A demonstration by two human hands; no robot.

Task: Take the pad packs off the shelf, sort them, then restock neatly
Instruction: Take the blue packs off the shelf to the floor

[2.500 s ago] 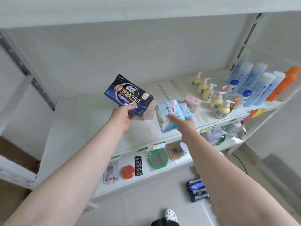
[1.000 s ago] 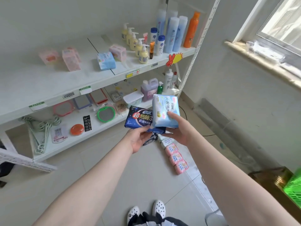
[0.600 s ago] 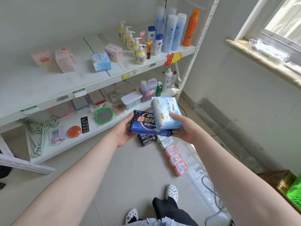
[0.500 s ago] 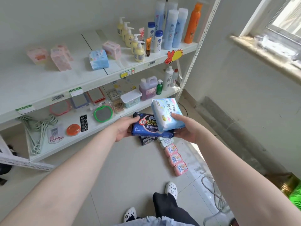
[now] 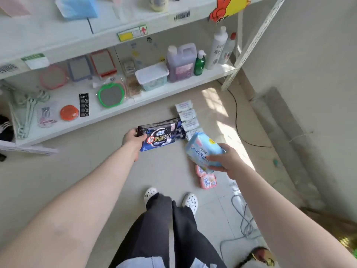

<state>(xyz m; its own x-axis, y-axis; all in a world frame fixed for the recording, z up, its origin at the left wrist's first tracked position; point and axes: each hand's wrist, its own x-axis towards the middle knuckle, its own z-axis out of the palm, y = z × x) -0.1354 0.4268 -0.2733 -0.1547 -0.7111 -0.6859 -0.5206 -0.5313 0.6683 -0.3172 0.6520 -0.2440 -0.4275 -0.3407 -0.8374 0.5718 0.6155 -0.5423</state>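
My left hand [image 5: 133,139] grips a dark navy pad pack [image 5: 159,137] by its left end, low over the floor, just in front of other dark packs [image 5: 178,128] lying there. My right hand [image 5: 225,160] holds a light blue pad pack [image 5: 202,151] above a floor row of white packs [image 5: 186,115] and pink packs [image 5: 207,180]. On the upper shelf [image 5: 58,41] a blue pack [image 5: 77,7] stands at the top edge of view, with a pink one partly cut off to its left.
The lower shelf [image 5: 164,89] carries mirrors, a white-lidded tub [image 5: 152,76], a purple jug [image 5: 180,62], bottles and hangers. My feet in white clogs [image 5: 190,202] stand on the tiled floor. Cables [image 5: 245,221] trail at the right beside the wall.
The view has tipped downward toward the floor. Both hands have dropped and parted: the navy pack went down and left to the dark floor packs, the blue pack down and right.
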